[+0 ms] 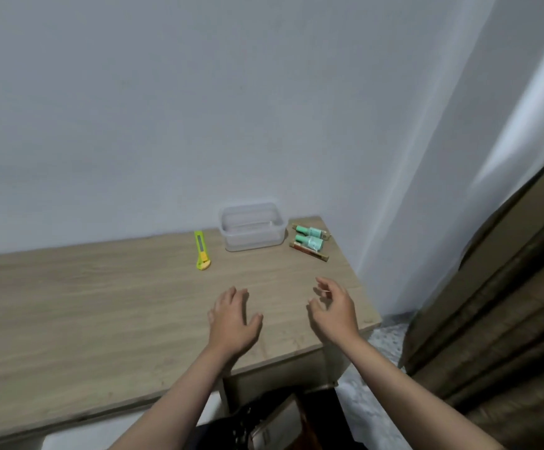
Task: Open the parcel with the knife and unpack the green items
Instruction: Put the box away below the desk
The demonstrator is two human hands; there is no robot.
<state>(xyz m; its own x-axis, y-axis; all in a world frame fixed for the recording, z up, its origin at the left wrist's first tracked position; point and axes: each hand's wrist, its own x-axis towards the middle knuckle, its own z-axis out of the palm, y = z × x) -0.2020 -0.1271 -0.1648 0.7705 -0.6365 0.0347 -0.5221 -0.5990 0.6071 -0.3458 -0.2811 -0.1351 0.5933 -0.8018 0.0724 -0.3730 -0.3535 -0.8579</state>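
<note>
A yellow-green utility knife (202,251) lies on the wooden table (102,303), near the back wall. To its right stands a clear plastic container (252,227), which looks empty. Right of that, at the table's far right corner, lie two green bottle-like items (311,238) on brown packaging. My left hand (233,319) hovers palm down over the table's front right area, fingers spread, holding nothing. My right hand (334,308) is beside it, fingers loosely curled and apart, also holding nothing. Both hands are well short of the knife and the green items.
The table's right edge (366,297) runs just beside my right hand. A brown curtain (491,303) hangs at the right. Dark objects (264,420) sit below the table's front edge. A pale wall (199,108) backs the table.
</note>
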